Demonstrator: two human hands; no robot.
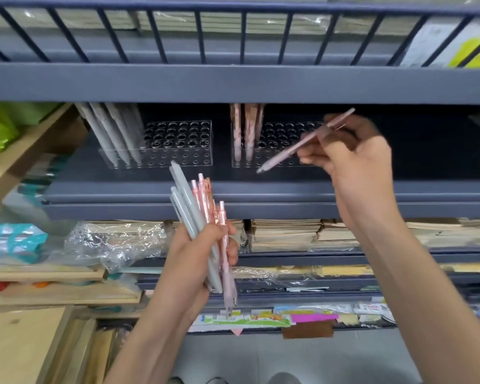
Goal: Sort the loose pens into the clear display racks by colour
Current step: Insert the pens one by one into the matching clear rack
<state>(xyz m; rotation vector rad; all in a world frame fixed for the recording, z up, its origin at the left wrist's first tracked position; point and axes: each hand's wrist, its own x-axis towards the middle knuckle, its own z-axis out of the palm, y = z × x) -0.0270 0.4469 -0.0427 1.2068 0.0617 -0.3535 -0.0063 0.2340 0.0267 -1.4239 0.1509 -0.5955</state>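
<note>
Our right hand (347, 156) pinches pink pen (302, 141), tip down toward pink rack (275, 145). Left hand (203, 259) grips mixed bundle (203, 214) as stock; grey rack (178, 144) separate.

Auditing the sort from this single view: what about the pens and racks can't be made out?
Head view:
Racked grey pens and racked pink pens: tops hidden by the upper shelf.
Right rack: far end behind the right hand.
Held pink pen: motion-blurred.
Bundle in the left hand: overlapping, count unclear.
</note>
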